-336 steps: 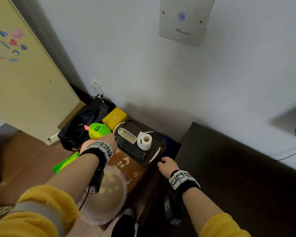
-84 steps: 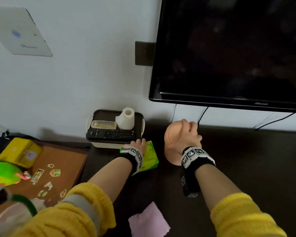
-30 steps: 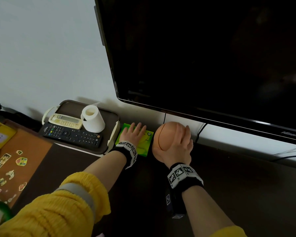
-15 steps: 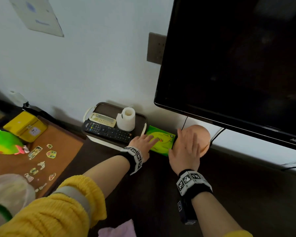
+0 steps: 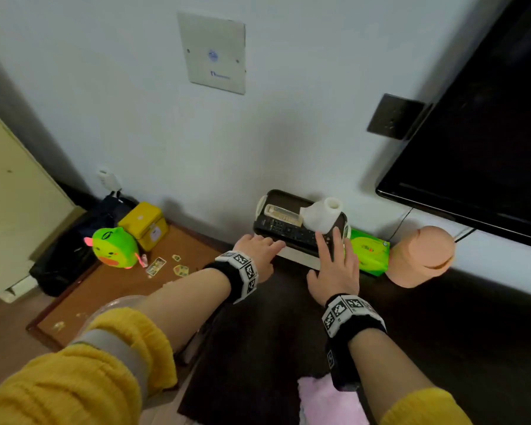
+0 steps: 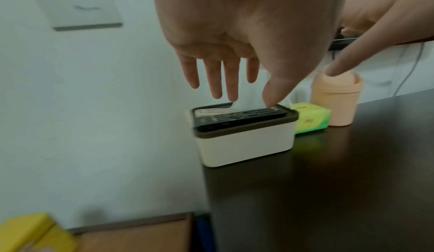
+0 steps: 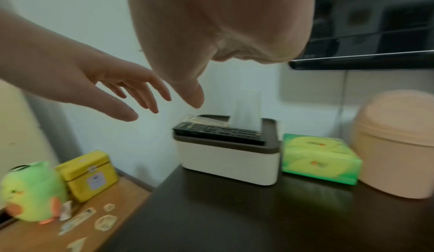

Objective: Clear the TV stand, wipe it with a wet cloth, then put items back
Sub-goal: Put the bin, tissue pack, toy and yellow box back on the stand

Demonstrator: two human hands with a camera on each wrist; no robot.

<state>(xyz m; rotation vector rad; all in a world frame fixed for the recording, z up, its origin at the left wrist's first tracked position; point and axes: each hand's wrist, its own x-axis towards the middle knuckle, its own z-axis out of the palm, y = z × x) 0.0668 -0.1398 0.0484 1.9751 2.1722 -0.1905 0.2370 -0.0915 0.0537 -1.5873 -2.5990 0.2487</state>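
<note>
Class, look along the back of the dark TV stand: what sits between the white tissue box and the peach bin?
A green tissue pack lies between the tissue box and the peach bin, clearest in the right wrist view.

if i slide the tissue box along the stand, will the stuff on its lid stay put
Probably not all of it. The black remote lies loose on the tissue box lid, overhanging its rim, so it may slip. The tissue standing upright looks floppy. The box's flat base should slide without tipping.

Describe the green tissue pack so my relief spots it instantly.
Start at the black TV on the wall; below its left corner the dark stand holds three items. The soft green tissue pack lies between white tissue box and peach bin, the only bright green, flat one.
</note>
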